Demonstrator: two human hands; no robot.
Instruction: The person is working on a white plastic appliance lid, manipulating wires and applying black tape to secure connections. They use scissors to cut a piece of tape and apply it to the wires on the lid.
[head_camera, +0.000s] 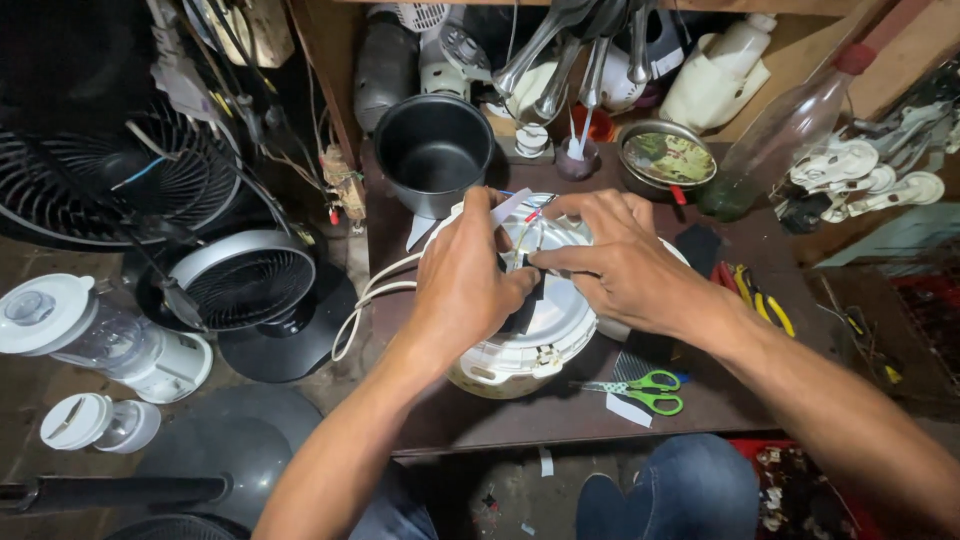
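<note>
On dark bench (480, 420): upturned white rice cooker (520, 350), my left hand (465, 280) and right hand (620, 265) pinching its wires (530, 225); black inner pot (435, 150), green scissors (645, 392). Fans (245, 280) on floor.

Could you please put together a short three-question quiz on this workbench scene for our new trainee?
1. True or false: both hands are working on thin wires at the underside of the overturned white rice cooker.
2. Which lies on the table nearest the person, right of the cooker? A) green-handled scissors B) black inner pot C) clear bottle
3. What stands on the floor left of the table, nearest it?

Key
1. True
2. A
3. A small grey fan
</note>
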